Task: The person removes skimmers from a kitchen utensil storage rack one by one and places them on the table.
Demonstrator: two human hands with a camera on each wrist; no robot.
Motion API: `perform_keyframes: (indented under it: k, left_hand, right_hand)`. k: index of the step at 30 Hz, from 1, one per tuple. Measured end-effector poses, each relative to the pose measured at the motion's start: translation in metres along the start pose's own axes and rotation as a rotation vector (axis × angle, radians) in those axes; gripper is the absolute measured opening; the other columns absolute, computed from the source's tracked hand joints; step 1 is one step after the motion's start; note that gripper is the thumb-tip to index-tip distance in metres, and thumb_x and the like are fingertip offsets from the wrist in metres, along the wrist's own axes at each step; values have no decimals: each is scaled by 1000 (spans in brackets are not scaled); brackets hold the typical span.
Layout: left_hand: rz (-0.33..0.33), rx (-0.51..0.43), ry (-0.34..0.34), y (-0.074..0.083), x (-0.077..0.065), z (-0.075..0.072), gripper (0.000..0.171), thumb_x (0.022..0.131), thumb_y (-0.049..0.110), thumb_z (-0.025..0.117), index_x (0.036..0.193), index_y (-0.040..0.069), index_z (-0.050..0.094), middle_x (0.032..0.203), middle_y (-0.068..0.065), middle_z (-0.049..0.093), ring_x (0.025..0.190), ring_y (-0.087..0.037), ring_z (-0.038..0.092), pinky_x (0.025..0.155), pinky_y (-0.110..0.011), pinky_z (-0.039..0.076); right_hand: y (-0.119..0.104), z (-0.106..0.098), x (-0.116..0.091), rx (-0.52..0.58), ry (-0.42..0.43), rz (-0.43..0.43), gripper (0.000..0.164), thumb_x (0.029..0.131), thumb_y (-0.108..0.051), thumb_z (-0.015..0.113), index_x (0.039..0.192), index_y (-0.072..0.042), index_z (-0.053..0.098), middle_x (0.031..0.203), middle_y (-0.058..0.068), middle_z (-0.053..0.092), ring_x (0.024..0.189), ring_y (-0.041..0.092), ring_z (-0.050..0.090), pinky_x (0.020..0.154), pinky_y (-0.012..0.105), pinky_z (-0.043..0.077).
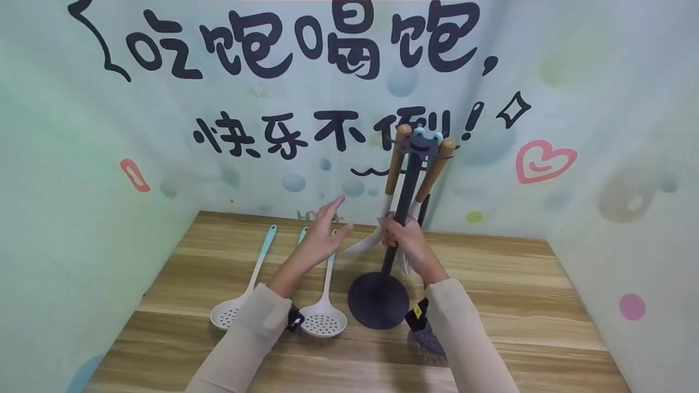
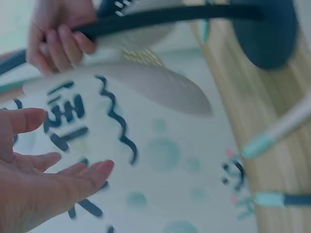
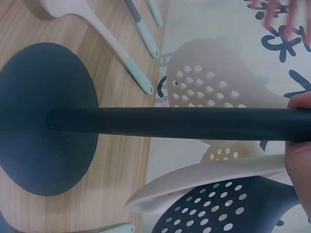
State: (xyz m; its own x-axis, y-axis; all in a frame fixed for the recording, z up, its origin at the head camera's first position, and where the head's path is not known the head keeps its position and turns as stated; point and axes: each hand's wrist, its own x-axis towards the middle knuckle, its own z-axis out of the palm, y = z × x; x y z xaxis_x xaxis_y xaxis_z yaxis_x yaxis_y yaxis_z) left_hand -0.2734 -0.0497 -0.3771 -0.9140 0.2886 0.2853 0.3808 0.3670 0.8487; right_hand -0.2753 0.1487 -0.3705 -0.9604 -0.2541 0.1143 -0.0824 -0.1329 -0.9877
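A dark utensil stand has a round base (image 1: 378, 300), a pole (image 1: 408, 191) and a frog-faced top (image 1: 423, 144). My right hand (image 1: 407, 237) grips the pole about midway up. Utensils with wood-coloured handles (image 1: 434, 169) hang from the top. Behind the pole in the right wrist view are a pale skimmer (image 3: 189, 80), a dark skimmer (image 3: 214, 208) and a white utensil head (image 3: 160, 189). To the left of the stand, my left hand (image 1: 322, 232) is raised with fingers spread and holds nothing. In the left wrist view, its fingertips (image 2: 99, 170) are apart from the hanging utensils.
White skimmers with teal handle ends lie on the wooden table (image 1: 508, 305): one at far left (image 1: 223, 315), another (image 1: 323, 322) just left of the base. A dark skimmer (image 1: 428, 341) lies partly under the right sleeve. Printed cloth walls (image 1: 284, 185) enclose the table's back and sides.
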Motion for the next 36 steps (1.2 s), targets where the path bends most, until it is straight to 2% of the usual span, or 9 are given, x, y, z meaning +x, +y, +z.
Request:
perform_keyframes:
  k: [4,6,12,18,24,29,33,36]
  left_hand:
    - [37,-122,-26,22,13,13,63,96,17,50,148,5,18,149,-19,27,133,-37,35,105,-48,35]
    - [65,-168,-38,31,20,19,63,96,16,49,148,6,15,149,-18,28,134,-35,35,107,-46,33]
    - [104,-221,-85,45,34,35,63,97,17,45,150,13,11,148,-16,33,135,-29,35,109,-41,31]
    - [105,-212,-45,47,38,42,55,97,13,43,148,13,21,137,-17,45,120,-29,53,101,-38,41]
    - [112,-138,27,42,36,44,45,98,15,43,140,4,36,131,-16,47,111,-26,55,97,-36,44]
    - [152,-116,104,39,31,42,31,98,16,45,124,-1,50,111,-17,54,96,-27,58,86,-37,49]
    - [170,-102,95,37,26,37,26,97,18,48,116,1,53,104,-15,57,93,-26,58,85,-37,49]
    - [148,-104,63,37,24,32,28,98,21,48,117,2,52,100,-14,59,89,-24,59,83,-36,50]
  right_hand:
    - [13,-4,6,-2,30,-26,32,94,-9,48,64,-10,38,52,-6,33,50,12,31,53,27,27]
    - [19,-7,9,3,45,-39,31,94,-9,48,64,-10,39,52,-5,34,49,12,31,52,26,27]
    - [20,-7,11,27,66,-7,36,95,-9,45,60,-11,39,49,-6,34,48,11,30,53,27,26]
    - [10,-4,5,7,49,5,37,95,-6,42,59,-12,38,48,-7,35,48,11,30,53,27,26]
    - [3,2,-1,-14,15,-17,33,95,-6,41,62,-11,39,50,-6,34,50,12,30,54,27,27]
    - [4,2,-1,-20,-3,-29,29,94,-3,41,65,-10,40,52,-4,35,51,15,32,55,28,29]
    - [3,0,-1,-33,6,-26,30,94,-5,42,65,-9,40,52,-3,35,51,16,32,55,29,30]
    - [3,-1,0,-29,19,-12,30,94,-6,44,64,-10,40,52,-4,35,51,15,32,55,29,29]
